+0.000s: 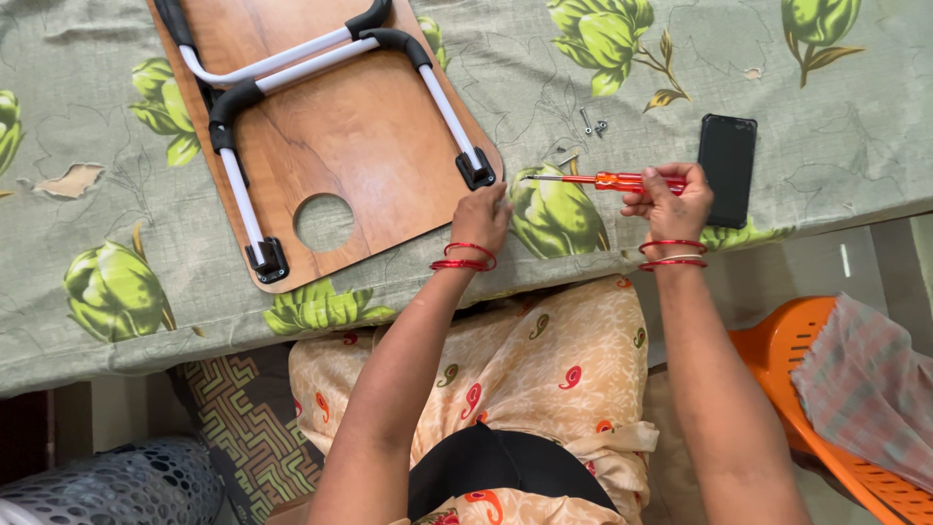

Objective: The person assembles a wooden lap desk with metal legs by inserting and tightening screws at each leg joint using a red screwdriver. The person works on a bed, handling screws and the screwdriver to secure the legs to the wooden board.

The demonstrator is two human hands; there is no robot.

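Note:
A wooden lap tray (360, 136) lies upside down on the table, its white folding legs with black joints (292, 68) folded flat. My left hand (483, 216) rests at the tray's near right corner, close to a black leg bracket (476, 168); its fingers are curled and I cannot tell whether they hold anything. My right hand (671, 204) grips a red-handled screwdriver (603, 180) that points left, level above the cloth. A few small screws (591, 124) lie on the cloth beyond the screwdriver tip.
A black phone (728, 167) lies face down just right of my right hand. The table wears a green cloth with leaf prints (97, 146). An orange plastic chair (826, 389) with a checked cloth stands at lower right. A grey perforated basket (117, 486) sits lower left.

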